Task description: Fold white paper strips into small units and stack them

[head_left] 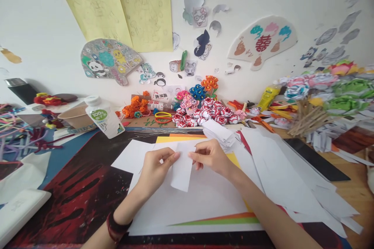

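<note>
A narrow strip of white paper (181, 175) hangs between my two hands, above large white sheets (216, 198). My left hand (156, 169) pinches its left edge between thumb and fingers. At its right edge, my right hand (212, 157) pinches it with thumb and forefinger, the other fingers curled. Beneath the white sheets, orange and green paper (233, 221) shows along the front edge. Left of my left hand lies a loose white sheet (128, 156). Behind my right hand is a stack of small white paper pieces (220, 132).
Scissors (163, 115), a white bottle (103, 116) and red-and-white paper flowers (207, 113) stand along the back. At the right lie more white sheets (271, 163), a black flat slab (317, 158) and a bundle of sticks (306, 118). A white box-like object (23, 214) sits front left.
</note>
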Demonstrator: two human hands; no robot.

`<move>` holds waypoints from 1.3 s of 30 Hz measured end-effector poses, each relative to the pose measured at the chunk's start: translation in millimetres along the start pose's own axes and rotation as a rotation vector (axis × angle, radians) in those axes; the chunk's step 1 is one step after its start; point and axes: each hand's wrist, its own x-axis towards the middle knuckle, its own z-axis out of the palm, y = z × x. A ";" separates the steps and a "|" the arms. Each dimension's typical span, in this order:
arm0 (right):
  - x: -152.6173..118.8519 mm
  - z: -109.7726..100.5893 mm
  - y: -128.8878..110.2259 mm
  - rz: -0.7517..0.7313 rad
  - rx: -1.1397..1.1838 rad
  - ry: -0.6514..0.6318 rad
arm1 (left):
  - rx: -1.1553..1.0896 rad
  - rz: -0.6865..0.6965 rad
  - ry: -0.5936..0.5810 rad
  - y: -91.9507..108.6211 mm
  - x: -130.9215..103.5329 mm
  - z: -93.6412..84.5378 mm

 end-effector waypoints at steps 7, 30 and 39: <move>1.0 -0.4 -1.1 -0.012 0.035 0.053 | 0.002 -0.017 -0.064 1.1 0.6 -1.4; 3.9 -7.9 0.9 -0.038 0.069 0.251 | 0.018 -0.049 -0.039 -2.0 2.1 2.1; 6.0 -8.3 -0.6 0.071 0.115 0.172 | 0.203 0.036 0.138 -4.6 -1.3 1.2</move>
